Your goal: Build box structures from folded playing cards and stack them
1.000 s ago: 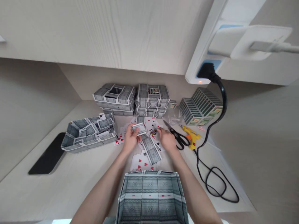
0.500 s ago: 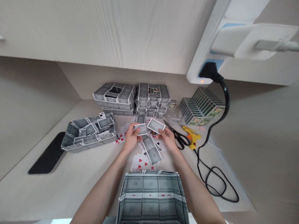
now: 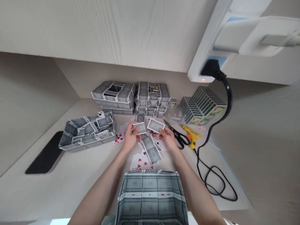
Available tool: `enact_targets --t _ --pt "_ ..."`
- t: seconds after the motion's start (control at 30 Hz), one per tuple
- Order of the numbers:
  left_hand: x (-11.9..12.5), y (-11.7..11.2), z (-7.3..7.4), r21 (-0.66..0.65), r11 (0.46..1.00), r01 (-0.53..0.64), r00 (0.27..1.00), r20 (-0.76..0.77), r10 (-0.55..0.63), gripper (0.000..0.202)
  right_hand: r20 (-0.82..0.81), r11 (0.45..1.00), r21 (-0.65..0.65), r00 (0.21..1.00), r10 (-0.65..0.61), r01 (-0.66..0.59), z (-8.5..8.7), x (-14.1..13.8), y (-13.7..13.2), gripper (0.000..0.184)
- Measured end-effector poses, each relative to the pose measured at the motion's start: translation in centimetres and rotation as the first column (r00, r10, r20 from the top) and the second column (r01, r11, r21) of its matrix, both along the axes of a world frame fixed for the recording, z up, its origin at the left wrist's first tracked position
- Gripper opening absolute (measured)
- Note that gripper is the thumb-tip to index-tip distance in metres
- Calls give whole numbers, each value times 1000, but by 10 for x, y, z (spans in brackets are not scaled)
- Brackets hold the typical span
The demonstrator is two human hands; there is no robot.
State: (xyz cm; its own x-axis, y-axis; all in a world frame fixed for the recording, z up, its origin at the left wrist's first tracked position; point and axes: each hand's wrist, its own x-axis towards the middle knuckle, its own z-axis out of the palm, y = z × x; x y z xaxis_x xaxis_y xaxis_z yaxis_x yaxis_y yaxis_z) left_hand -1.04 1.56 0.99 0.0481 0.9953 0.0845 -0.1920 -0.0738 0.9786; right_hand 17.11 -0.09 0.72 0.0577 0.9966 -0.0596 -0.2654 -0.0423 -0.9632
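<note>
My left hand (image 3: 130,136) pinches a grey-backed playing card (image 3: 140,128), thumb on top. In my right hand (image 3: 167,137) is another playing card (image 3: 155,125), held by its lower right corner with its back facing up. The two cards are close together but apart. Beneath them lie a pair of joined grey-backed cards (image 3: 151,149) and loose face-up cards (image 3: 142,162) with red hearts. Close to my body stands an open box made of cards (image 3: 150,186), between my forearms.
To the left are a long card-built tray (image 3: 87,145) holding loose cards and a black phone (image 3: 44,156). Black scissors (image 3: 179,137) and a yellow glue gun (image 3: 192,136) with a looping cord lie right. Card-built boxes (image 3: 113,97) and card packs (image 3: 202,106) stand behind; a power strip (image 3: 199,67) hangs above.
The view has shifted slightly. Both hands keep hold of their cards in nearly the same position, and the things on the table stay where they were.
</note>
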Motion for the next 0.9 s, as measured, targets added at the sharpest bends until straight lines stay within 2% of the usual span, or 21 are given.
enact_targets --t 0.13,0.33,0.5,0.6,0.7,0.8,0.9 --pt "0 1 -2 -5 1000 13 1000 -3 -13 30 24 1000 -11 999 23 -22 1 -1 0 37" --pt "-1 0 -3 -3 999 45 999 -6 -45 33 75 989 -19 986 146 -145 -1 -5 -2 31" --pt "-1 -2 -4 20 1000 24 998 -59 -23 30 247 987 17 957 152 -161 -3 1 -2 30" --pt "-1 -3 -6 109 992 -66 983 -164 83 27 323 985 22 933 155 -172 -5 4 -2 34" --pt "-2 -4 -7 228 968 -105 927 -331 178 27 339 981 5 923 181 -194 -8 6 -1 32" --pt "-2 -5 -7 266 960 -88 879 -433 200 26 329 974 7 920 210 -225 -8 5 -1 32" --pt "1 -8 -8 261 963 -65 867 -463 184 26 323 969 5 918 231 -246 -7 2 -2 33"
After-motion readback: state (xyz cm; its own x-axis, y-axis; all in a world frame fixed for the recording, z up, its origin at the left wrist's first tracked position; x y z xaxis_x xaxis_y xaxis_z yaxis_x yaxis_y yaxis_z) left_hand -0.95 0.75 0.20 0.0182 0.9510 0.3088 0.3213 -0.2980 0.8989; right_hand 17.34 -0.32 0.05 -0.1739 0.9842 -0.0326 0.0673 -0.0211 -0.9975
